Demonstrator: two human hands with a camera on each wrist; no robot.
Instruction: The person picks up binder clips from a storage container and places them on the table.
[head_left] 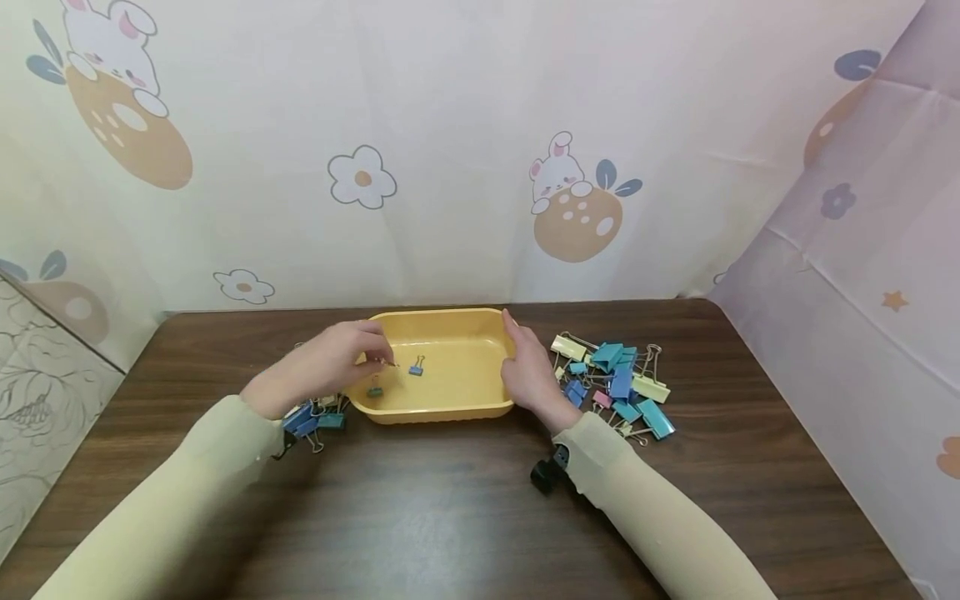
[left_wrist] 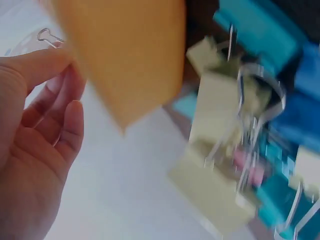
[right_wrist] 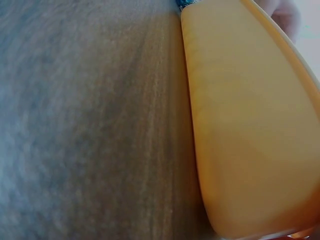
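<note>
A yellow plastic tray (head_left: 450,408) stands on the table. Over its left end, my left hand (head_left: 341,358) pinches a small binder clip between thumb and fingertips. In the left wrist view the clip's wire handle (left_wrist: 47,36) sticks out past the left hand (left_wrist: 45,115); the clip's body is mostly hidden. My right hand (head_left: 534,371) holds the tray's right end at the rim, one finger reaching along it. Inside the tray lie a small blue binder clip (head_left: 416,370) and a dark green binder clip (head_left: 375,391). The right wrist view shows the tray's outer wall (right_wrist: 250,125).
Right of the tray lies a heap of mixed binder clips (head_left: 618,383), in teal, blue, yellow and pink. Another heap of binder clips (head_left: 307,419) sits to the left, partly under my left forearm. A patterned curtain (head_left: 450,233) hangs behind the wooden table (head_left: 435,517).
</note>
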